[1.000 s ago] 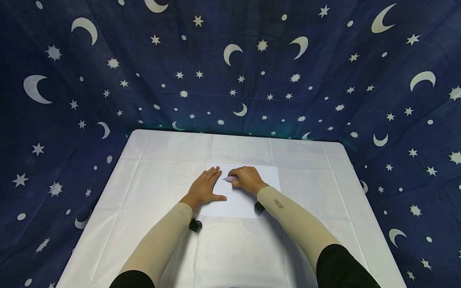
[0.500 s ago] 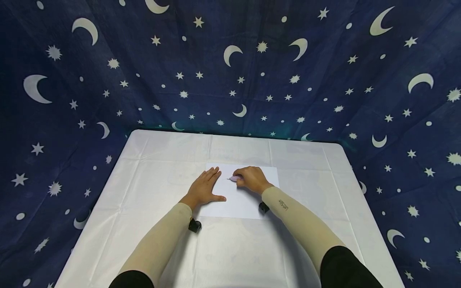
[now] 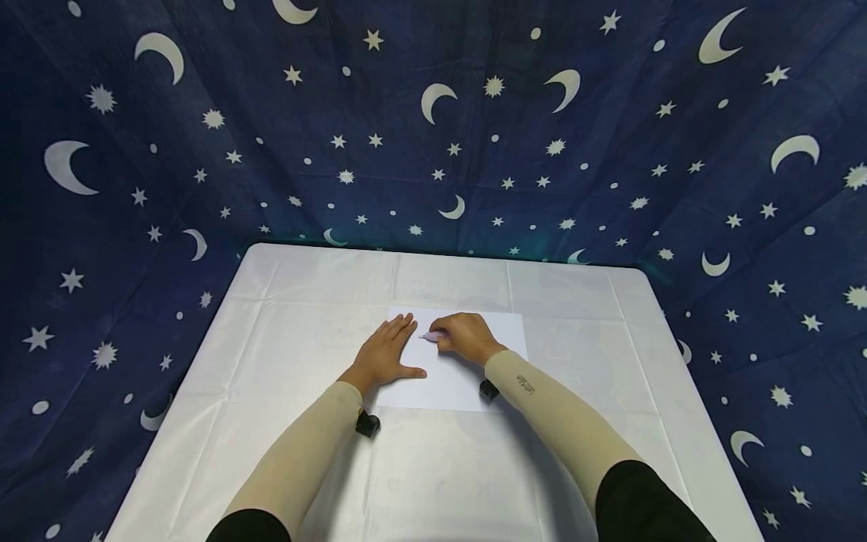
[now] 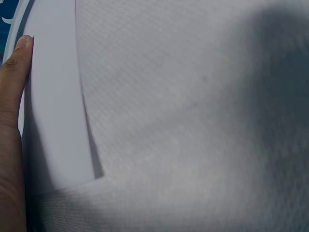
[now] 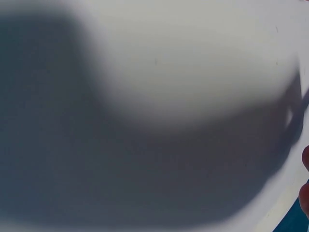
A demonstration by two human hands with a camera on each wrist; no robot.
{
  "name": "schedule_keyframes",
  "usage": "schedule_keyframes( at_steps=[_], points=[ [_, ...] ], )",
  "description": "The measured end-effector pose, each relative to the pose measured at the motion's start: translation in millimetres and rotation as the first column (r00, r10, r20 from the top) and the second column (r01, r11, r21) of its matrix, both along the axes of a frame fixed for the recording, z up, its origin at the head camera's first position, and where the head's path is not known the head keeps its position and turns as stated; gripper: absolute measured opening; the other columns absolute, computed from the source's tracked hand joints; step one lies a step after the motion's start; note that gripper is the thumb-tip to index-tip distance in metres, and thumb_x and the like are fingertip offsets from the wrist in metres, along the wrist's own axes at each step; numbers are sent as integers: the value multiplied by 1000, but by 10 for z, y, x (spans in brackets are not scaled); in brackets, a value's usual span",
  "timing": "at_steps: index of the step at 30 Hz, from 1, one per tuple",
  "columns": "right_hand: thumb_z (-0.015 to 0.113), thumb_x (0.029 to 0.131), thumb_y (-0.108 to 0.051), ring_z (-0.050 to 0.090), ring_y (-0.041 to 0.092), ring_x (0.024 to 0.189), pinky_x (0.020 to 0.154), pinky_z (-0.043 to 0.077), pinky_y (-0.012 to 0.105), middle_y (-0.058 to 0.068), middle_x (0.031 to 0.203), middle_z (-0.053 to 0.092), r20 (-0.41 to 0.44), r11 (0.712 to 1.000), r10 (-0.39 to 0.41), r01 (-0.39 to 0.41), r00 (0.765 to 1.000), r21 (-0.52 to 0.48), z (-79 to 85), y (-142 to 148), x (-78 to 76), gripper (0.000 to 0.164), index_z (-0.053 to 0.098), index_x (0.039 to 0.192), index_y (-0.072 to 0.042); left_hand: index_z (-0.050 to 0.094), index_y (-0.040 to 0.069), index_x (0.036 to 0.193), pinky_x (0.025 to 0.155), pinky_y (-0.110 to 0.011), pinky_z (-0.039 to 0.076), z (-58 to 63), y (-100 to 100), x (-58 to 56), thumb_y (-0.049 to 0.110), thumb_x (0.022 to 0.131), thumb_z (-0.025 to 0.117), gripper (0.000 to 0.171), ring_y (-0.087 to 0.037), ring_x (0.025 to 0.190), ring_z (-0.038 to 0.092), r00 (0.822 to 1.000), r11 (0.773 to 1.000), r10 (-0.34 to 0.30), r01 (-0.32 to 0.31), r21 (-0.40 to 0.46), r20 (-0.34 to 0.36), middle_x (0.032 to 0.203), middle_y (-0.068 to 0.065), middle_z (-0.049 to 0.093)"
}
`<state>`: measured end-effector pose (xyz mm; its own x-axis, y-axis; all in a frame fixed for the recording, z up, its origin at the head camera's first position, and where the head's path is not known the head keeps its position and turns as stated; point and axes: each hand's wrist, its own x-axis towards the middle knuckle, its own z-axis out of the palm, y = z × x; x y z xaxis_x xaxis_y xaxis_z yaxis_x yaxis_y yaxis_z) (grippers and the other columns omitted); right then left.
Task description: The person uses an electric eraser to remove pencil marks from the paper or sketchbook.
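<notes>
A sheet of white paper (image 3: 467, 384) lies flat on the table. My left hand (image 3: 384, 354) rests on its left part with the fingers spread and the thumb pointing right. In the left wrist view the thumb (image 4: 13, 82) lies along the paper (image 4: 58, 106). Over the paper's upper middle, my right hand (image 3: 469, 337) pinches a small lilac pen-like object (image 3: 432, 336) with a thin pale tip pointing left. The hand covers most of it, so its exact kind is unclear. Only fingertips (image 5: 305, 198) show at the right wrist view's edge.
A white cloth (image 3: 305, 331) with fold creases covers the table. Behind and beside it hangs a dark blue curtain (image 3: 379, 98) with moons and stars. Small black wrist cameras (image 3: 368, 424) sit under both forearms, which wear beige sleeves (image 3: 552, 406).
The right hand with the lilac pen-like object shifted slightly right by half a second ago, then came back left to about where it was. My left hand stays in place.
</notes>
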<state>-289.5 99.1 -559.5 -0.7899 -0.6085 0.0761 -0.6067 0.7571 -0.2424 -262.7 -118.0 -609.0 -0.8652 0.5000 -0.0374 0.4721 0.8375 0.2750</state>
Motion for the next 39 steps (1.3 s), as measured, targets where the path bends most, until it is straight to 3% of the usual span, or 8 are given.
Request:
schedule_keyframes(
  at_steps=[10,27,39],
  points=[
    [66,72,-18,60,7,85,75,47,28,-13,91,66,-7,999,-33,33,999,-31,-34,156,-20,24,69,96,-23,17,17,145,108,-31,0,3,15,-3,85,60,41,112,-13,135,0,1000,1000,12,-11,-27,12,150,3,7],
    [67,74,-23,60,7,89,78,47,27,-11,96,66,-25,1000,0,0,1000,1,-33,6,-32,27,68,101,-24,17,17,145,108,-31,0,21,15,1,85,60,42,112,-12,135,-3,1000,1000,3,-2,-20,24,150,2,6],
    [68,73,-22,61,9,86,76,48,29,-11,92,66,-21,1000,-25,25,999,1,1,143,-21,24,69,98,-23,17,16,145,108,-32,2,32,15,2,83,61,44,111,-13,135,0,1000,1000,4,-4,-16,18,150,1,8]
  ],
)
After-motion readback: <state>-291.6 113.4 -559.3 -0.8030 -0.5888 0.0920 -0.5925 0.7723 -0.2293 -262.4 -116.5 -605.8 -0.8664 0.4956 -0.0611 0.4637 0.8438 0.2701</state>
